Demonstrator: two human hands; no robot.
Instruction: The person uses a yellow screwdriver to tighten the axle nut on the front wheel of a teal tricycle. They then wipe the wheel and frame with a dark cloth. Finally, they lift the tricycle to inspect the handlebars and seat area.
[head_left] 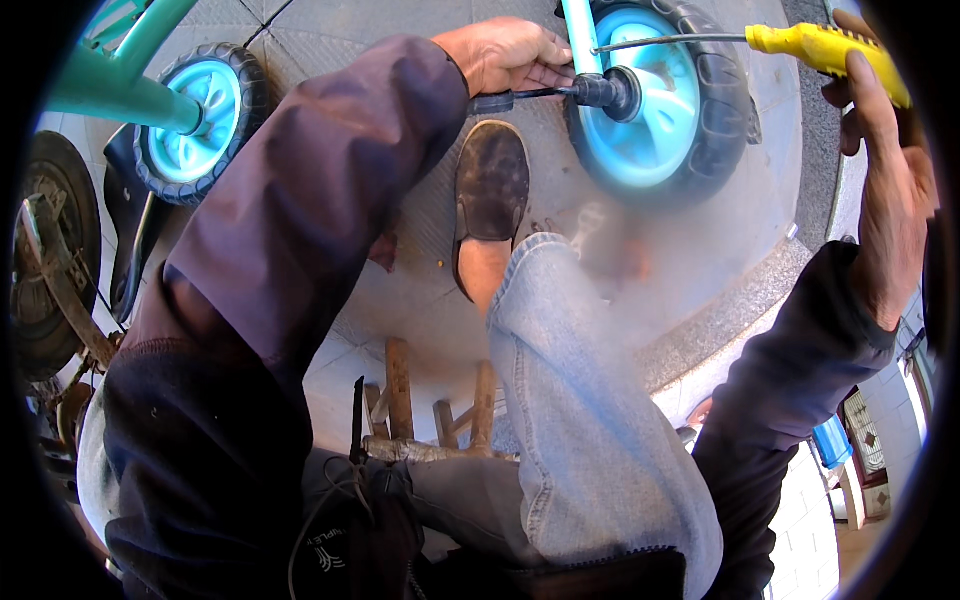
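A turquoise wheel (640, 115) with a thick black tyre stands at the top, beside a turquoise fork tube (581, 38). From its black hub a thin black crank arm (545, 92) runs left to a black pedal (491, 103). My left hand (505, 58) is closed just above the crank, fingertips and thumb against the fork tube; what they pinch is hidden. At the upper right my right hand (880, 130) grips a screwdriver (825, 52) by its yellow handle. The screwdriver's long metal shaft points left, its tip at the fork tube.
Another turquoise wheel (205, 120) on a turquoise frame (120, 85) stands upper left. A black saddle-like part (128, 225) and an old, rusty wheel (50, 255) lie beyond it. My brown shoe (492, 180) rests on the paving, and a wooden stool (400, 390) stands below.
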